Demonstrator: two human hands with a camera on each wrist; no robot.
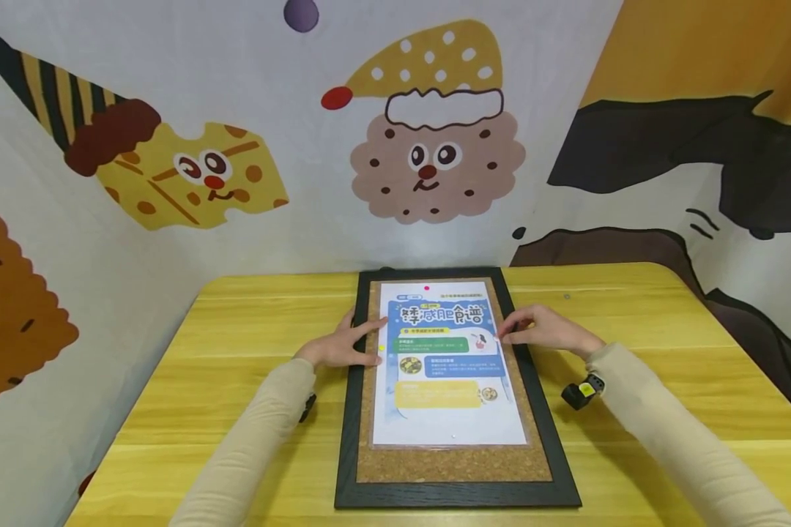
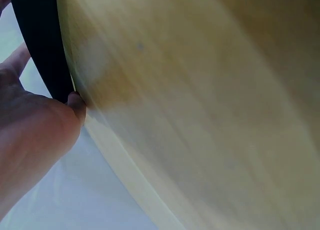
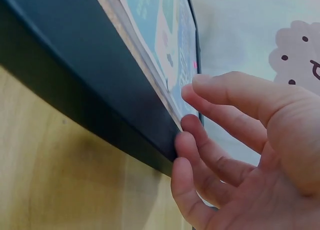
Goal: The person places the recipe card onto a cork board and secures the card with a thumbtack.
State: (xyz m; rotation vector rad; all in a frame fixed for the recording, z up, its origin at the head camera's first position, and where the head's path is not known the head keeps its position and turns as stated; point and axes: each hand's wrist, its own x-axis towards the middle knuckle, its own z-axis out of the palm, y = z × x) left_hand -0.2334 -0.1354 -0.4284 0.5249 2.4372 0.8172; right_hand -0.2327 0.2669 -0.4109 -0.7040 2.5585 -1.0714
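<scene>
A printed sheet [image 1: 435, 428] in a clear cover lies on a cork board [image 1: 455, 466] with a black frame [image 1: 458, 495]. A pink push pin [image 1: 426, 288] is at the sheet's top, a yellow push pin [image 1: 381, 348] at its left edge, and a small whitish pin [image 1: 453, 437] near its bottom. With fingers spread, my left hand [image 1: 339, 347] rests across the frame's left side, fingertips on the sheet's edge. At the sheet's right edge, my right hand [image 1: 543, 329] pinches a small push pin, mostly hidden by thumb and forefinger. Its other fingers touch the frame [image 3: 115, 94].
The board lies on a yellow wood-grain table [image 1: 191, 410], its far end close to a cloth backdrop [image 1: 303, 241] printed with cartoon food. A small grey spot [image 1: 567, 296] shows on the table right of the board. Each wrist wears a black camera [image 1: 576, 395].
</scene>
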